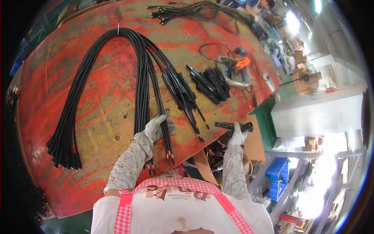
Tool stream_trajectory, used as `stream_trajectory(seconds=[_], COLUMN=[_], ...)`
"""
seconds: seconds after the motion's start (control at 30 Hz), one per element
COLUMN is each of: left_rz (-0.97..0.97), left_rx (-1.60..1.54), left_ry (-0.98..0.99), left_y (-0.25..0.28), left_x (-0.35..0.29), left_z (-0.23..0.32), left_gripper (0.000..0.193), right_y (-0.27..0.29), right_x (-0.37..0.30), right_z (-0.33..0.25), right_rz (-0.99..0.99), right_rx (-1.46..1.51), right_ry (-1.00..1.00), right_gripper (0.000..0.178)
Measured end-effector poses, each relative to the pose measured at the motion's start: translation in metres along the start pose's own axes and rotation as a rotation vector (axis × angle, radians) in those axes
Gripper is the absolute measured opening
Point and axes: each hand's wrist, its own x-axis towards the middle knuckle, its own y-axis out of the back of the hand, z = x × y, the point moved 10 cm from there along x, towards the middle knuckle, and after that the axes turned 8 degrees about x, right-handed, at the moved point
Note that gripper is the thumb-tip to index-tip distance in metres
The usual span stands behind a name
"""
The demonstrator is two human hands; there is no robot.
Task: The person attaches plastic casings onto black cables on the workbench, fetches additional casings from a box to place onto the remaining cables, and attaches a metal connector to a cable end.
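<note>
A thick bundle of black cables [136,78] lies bent in an arch on the table. Its moulded black ends fan out at the lower left, and its bare copper ends point toward me. My left hand [157,128], in a pale glove, is closed around some of these cables near the copper ends. In my gloved right hand [237,137] is a black plastic tube [246,126], held past the table edge above an open cardboard box [255,142]. Several cables just right of my left hand carry black tubular sleeves [179,87].
A pile of loose black sleeves [212,84] lies right of the cables. Behind it are a clear tray [237,81] and an orange-handled tool [242,63] with a cord. More cables [187,12] lie at the far edge. A blue bin [277,177] stands at right; a person [255,7] is far off.
</note>
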Motion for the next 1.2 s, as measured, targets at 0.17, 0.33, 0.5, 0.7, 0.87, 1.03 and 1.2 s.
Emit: stream_trajectory(seconds=[0.17, 0.33, 0.5, 0.7, 0.87, 1.03, 1.2], left_rz=[-0.123, -0.195, -0.155, -0.024, 0.083, 0.170, 0.112], left_rx=[0.028, 0.282, 0.408, 0.498, 0.545, 0.534, 0.482], left_ry=[-0.104, 0.003, 0.017, -0.019, -0.020, -0.002, -0.014], left_y=[0.003, -0.022, -0.020, -0.020, -0.010, -0.004, -0.004], left_x=[-0.003, -0.025, -0.039, -0.043, -0.042, -0.036, -0.038], left_z=[-0.001, -0.009, -0.021, -0.023, -0.023, -0.031, -0.038], left_gripper=[0.024, 0.022, 0.018, 0.021, 0.020, 0.020, 0.021], right_y=[0.013, -0.008, -0.048, -0.034, -0.041, -0.049, -0.056], right_x=[-0.072, -0.147, -0.225, -0.257, -0.251, -0.231, -0.225], right_z=[-0.135, -0.149, -0.074, -0.003, 0.016, 0.025, 0.028], right_rz=[-0.138, -0.485, -0.990, -1.388, -1.507, -1.356, -1.353], right_rx=[-0.296, -0.737, -1.057, -1.167, -1.099, -0.952, -0.900], right_ry=[0.166, 0.170, 0.069, -0.137, -0.129, -0.158, -0.148], right_gripper=[0.056, 0.098, 0.078, 0.077, 0.076, 0.077, 0.074])
